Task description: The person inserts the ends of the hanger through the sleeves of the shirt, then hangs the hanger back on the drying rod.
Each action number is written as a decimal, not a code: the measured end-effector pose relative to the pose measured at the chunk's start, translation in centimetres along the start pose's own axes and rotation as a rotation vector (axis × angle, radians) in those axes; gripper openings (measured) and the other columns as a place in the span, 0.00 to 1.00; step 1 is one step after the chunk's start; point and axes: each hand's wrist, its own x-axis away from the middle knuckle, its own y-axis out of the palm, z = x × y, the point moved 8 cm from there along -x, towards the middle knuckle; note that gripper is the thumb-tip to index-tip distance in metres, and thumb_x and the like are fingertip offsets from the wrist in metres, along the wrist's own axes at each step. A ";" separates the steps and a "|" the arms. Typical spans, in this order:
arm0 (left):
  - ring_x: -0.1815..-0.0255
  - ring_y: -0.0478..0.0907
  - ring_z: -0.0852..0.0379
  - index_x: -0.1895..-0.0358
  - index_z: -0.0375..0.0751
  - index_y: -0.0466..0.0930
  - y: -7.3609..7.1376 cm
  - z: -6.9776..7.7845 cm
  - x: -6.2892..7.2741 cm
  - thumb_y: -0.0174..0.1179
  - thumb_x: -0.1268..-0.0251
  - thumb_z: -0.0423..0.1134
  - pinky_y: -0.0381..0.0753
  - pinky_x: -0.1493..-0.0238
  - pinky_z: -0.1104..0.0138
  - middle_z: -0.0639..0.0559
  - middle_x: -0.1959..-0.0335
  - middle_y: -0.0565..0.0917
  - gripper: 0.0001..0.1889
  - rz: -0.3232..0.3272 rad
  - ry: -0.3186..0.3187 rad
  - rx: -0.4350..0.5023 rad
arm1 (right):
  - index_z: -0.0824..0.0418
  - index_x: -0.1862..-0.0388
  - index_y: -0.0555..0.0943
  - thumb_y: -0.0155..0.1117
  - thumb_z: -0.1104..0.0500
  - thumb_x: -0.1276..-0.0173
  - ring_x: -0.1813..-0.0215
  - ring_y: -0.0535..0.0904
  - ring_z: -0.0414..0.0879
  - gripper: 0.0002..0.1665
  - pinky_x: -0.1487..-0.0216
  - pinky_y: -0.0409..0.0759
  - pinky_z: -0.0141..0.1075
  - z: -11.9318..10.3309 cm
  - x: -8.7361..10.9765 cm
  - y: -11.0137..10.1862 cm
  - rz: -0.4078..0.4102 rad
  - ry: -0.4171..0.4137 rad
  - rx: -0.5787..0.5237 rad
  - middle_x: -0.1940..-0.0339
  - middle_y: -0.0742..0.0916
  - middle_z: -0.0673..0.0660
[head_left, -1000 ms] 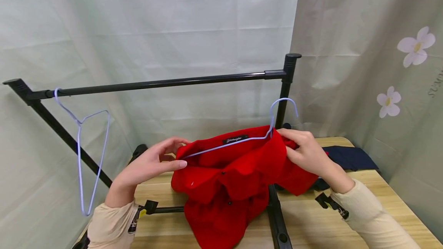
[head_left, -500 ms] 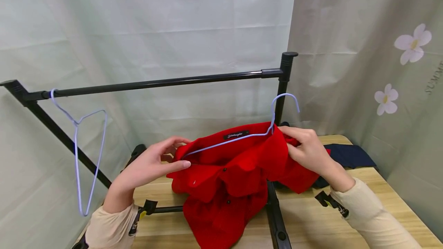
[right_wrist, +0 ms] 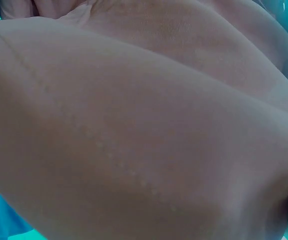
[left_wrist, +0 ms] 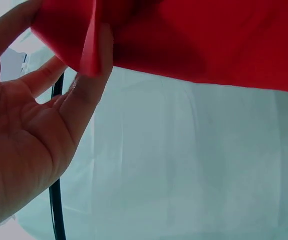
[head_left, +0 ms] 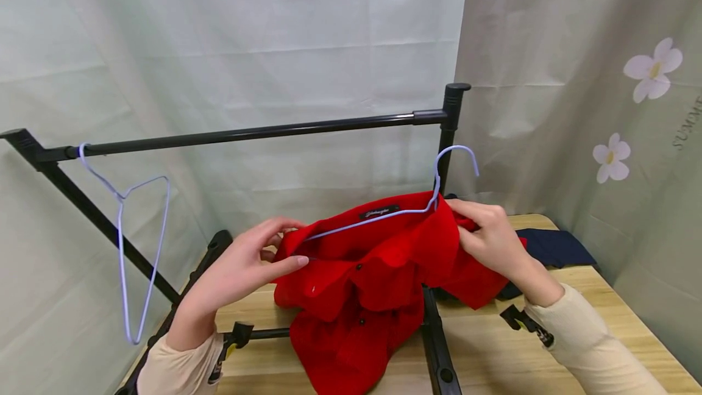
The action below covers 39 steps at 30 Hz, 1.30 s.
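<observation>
A red button-up shirt [head_left: 356,322] with a dark neck label hangs bunched between both hands over the table. A lavender hanger [head_left: 378,218] lies along its neck opening, hook upright at the right end and left arm tip inside the collar. At the collar's left side, my left hand [head_left: 247,261] holds the cloth with thumb in front and fingers behind; in the left wrist view the red edge sits among these fingers. My right hand [head_left: 488,239] pinches the shirt just right of the hanger's hook, its fingertips partly hidden by cloth. A beige sleeve [right_wrist: 149,115] fills most of the right wrist view.
A black garment rack [head_left: 263,133] stands behind the shirt, with a second lavender hanger [head_left: 123,249] on its bar at the left. Dark navy cloth [head_left: 554,247] lies at the right rear of the wooden table [head_left: 592,322]. Pale curtains [head_left: 329,35] close off the back.
The hanger in the shirt has shifted slightly right and up, its left tip moving along the collar. My left hand's thumb has moved slightly right; my right hand keeps its hold.
</observation>
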 end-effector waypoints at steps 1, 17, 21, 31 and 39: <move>0.56 0.82 0.56 0.41 0.58 0.77 0.0 0.0 0.0 0.69 0.34 0.46 0.85 0.58 0.62 0.55 0.48 0.80 0.19 0.009 0.010 -0.008 | 0.67 0.51 0.86 0.64 0.77 0.42 0.60 0.86 0.49 0.20 0.53 0.76 0.20 0.0 0.0 0.0 0.003 0.003 0.002 0.55 0.90 0.60; 0.55 0.84 0.57 0.41 0.55 0.73 2.5 1.7 -1.2 0.68 0.33 0.38 0.85 0.59 0.62 0.54 0.45 0.73 0.21 0.015 0.075 0.092 | 0.63 0.50 0.86 0.61 0.76 0.40 0.64 0.83 0.42 0.21 0.61 0.77 0.23 -0.2 -0.3 0.7 0.014 0.006 -0.010 0.57 0.90 0.57; 0.56 0.84 0.56 0.39 0.51 0.72 3.5 2.0 -1.8 0.68 0.33 0.40 0.85 0.59 0.62 0.53 0.45 0.74 0.22 0.006 0.088 0.124 | 0.63 0.51 0.86 0.60 0.75 0.40 0.64 0.83 0.41 0.20 0.62 0.78 0.24 -0.1 -0.3 1.2 -0.011 0.006 -0.013 0.57 0.89 0.56; 0.58 0.81 0.55 0.36 0.51 0.72 5.7 3.1 -3.2 0.69 0.34 0.44 0.82 0.58 0.64 0.56 0.43 0.75 0.25 0.077 0.099 0.116 | 0.61 0.54 0.85 0.62 0.74 0.39 0.70 0.79 0.37 0.16 0.68 0.78 0.26 -0.2 -0.4 1.3 -0.006 0.015 -0.013 0.63 0.89 0.52; 0.49 0.76 0.61 0.35 0.53 0.71 7.1 3.8 -3.9 0.70 0.37 0.49 0.79 0.50 0.64 0.63 0.41 0.73 0.28 0.131 0.096 0.051 | 0.61 0.56 0.84 0.66 0.73 0.38 0.74 0.78 0.36 0.14 0.74 0.77 0.26 -0.2 -0.3 1.3 0.011 0.046 -0.047 0.69 0.87 0.51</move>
